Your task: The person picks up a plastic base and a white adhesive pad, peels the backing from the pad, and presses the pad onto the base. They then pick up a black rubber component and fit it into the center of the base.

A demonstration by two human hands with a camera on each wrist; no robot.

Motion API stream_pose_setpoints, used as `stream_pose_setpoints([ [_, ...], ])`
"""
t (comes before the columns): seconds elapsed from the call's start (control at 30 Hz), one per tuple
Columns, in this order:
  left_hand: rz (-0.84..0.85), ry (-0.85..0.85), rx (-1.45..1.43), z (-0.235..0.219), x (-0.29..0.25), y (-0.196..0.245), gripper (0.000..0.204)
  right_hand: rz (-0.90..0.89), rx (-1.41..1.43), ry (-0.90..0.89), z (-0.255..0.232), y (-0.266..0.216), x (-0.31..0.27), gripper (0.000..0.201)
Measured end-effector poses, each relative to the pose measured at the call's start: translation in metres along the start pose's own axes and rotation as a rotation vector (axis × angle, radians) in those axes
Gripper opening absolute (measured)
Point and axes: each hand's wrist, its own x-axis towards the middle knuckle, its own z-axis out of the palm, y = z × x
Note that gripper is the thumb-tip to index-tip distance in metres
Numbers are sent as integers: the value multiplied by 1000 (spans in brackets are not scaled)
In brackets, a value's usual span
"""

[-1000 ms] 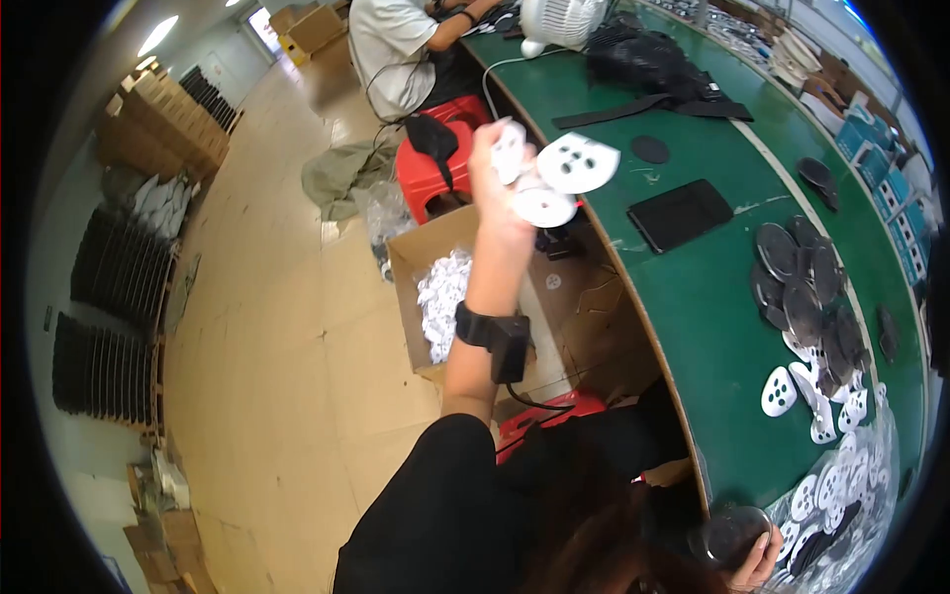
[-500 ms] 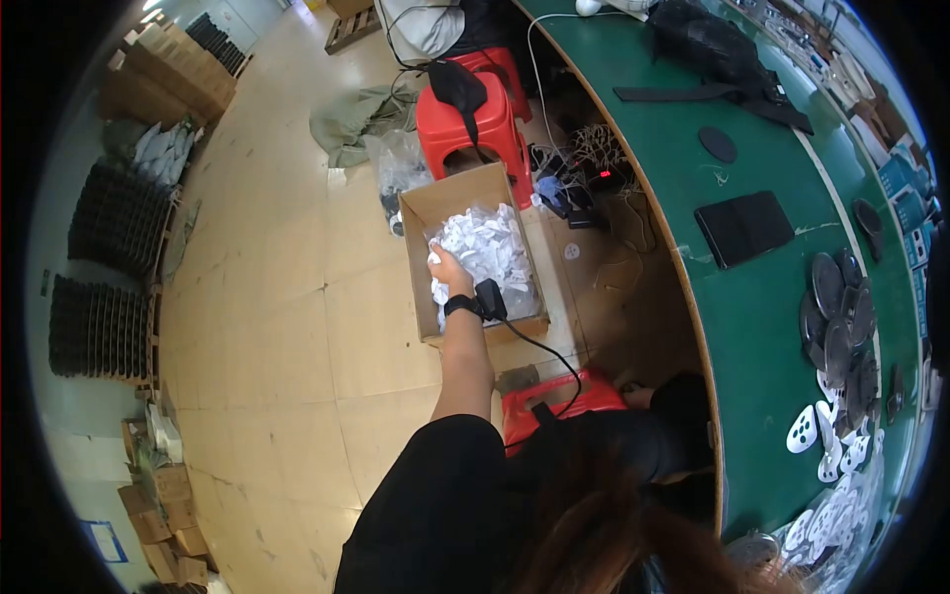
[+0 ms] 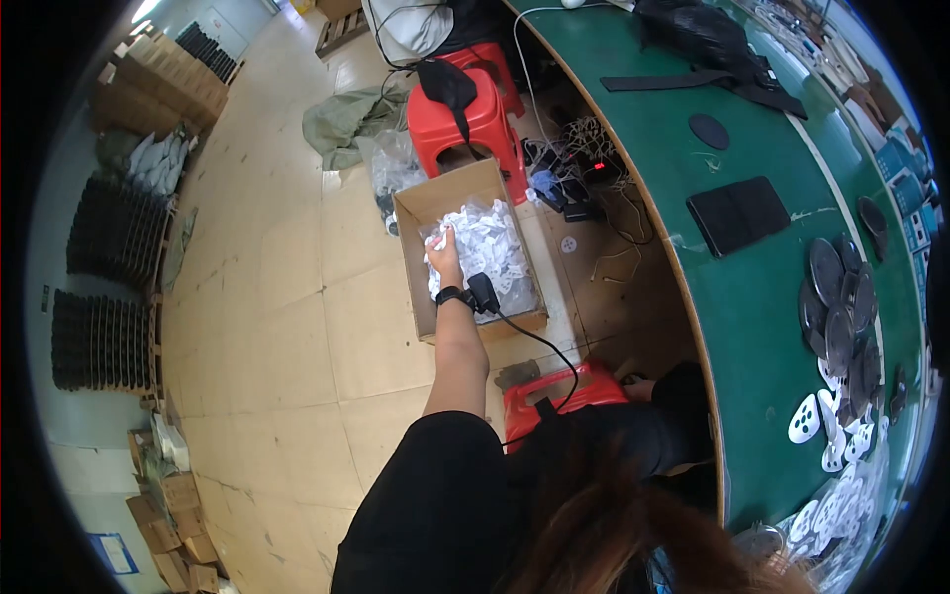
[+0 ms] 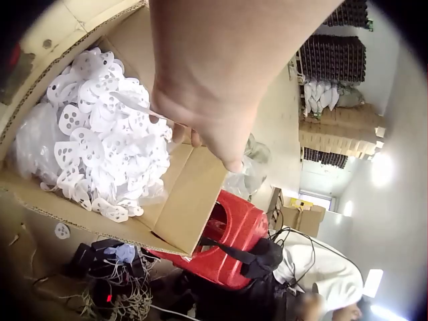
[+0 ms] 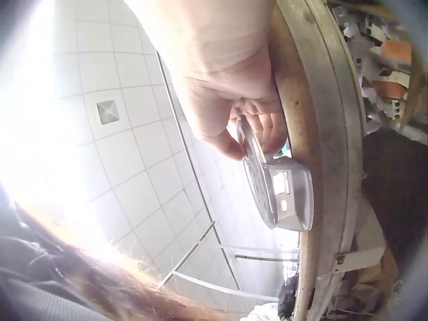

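Observation:
My left hand is down in an open cardboard box on the floor, over a heap of white flat pieces with holes. In the left wrist view, a thin white piece sticks out from under that hand's curled fingers. My right hand grips a grey oval plastic cover with slots in its side, thumb on its flat face, at the wooden table edge. The head view shows little of this hand, low at the right behind hair.
Dark oval covers and a clear bag of white pieces lie on the green table, near a black tablet-like slab. Red stools stand beyond the box. Cables tangle under the table.
My left hand came down from above the box, where it held several white pieces, into the heap. Over the last half second it shifted slightly. The head view swung downward.

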Motion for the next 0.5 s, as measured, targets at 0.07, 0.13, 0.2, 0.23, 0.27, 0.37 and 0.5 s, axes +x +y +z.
stream_pose_setpoints([
  [0.07,72,37,155,-6,-14,16,62,27,22,1,-4,0,-3,24],
  [0.13,189,19,359,-9,-15,16,76,93,62,-2,-8,0,-6,24],
  [0.2,237,-59,608,-15,5,11,65,253,185,1,-10,-3,-7,25],
  [0.23,431,-290,491,-19,67,-36,51,268,156,91,-8,-10,-9,25],
  [0.27,151,-471,371,-39,-23,52,38,444,381,55,-7,-11,-9,26],
  [0.37,294,-430,298,-41,-34,61,36,368,450,-90,3,-35,0,29],
  [0.5,146,-313,143,-17,-15,81,51,350,613,-147,0,-30,0,23],
])
